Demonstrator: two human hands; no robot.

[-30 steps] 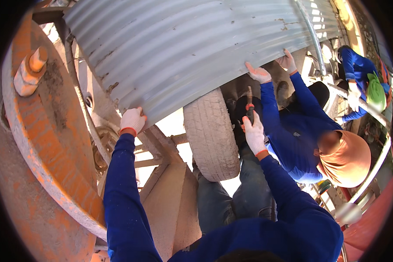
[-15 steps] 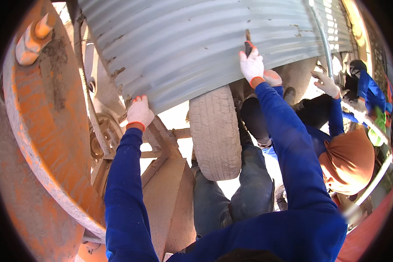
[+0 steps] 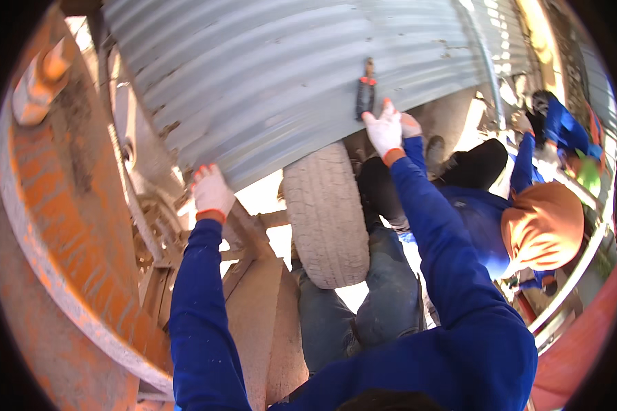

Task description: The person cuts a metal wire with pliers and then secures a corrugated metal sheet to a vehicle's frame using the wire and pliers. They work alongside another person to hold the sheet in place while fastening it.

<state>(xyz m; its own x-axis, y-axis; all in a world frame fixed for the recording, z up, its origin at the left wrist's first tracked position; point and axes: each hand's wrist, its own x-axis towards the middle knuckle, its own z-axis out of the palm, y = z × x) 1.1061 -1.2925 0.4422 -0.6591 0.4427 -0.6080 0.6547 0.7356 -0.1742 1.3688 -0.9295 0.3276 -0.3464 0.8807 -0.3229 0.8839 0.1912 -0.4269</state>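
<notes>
A grey corrugated metal sheet (image 3: 274,89) spans the top of the view. On it lies a hand tool (image 3: 365,96) with a black-and-red grip and a short rusty metal tip; its exact kind is unclear. My right hand (image 3: 384,131), in a white glove with orange fingertips, is open just below the grip, its thumb close to the handle's end. My left hand (image 3: 212,192), gloved the same way, rests with fingers extended over the sheet's near left corner. A co-worker's gloved hand (image 3: 410,125) shows right beside my right one.
A dusty tyre (image 3: 327,212) stands upright between my legs and the sheet. At left curves a large orange-painted steel part (image 3: 62,205). The co-worker with an orange head cover (image 3: 543,226) crouches at right, near a pale pipe (image 3: 574,277). Another person (image 3: 569,133) is farther back.
My right hand has let go of the tool, which now lies on the sheet, and has drawn back toward me. My left hand's fingers have straightened. The view has shifted slightly.
</notes>
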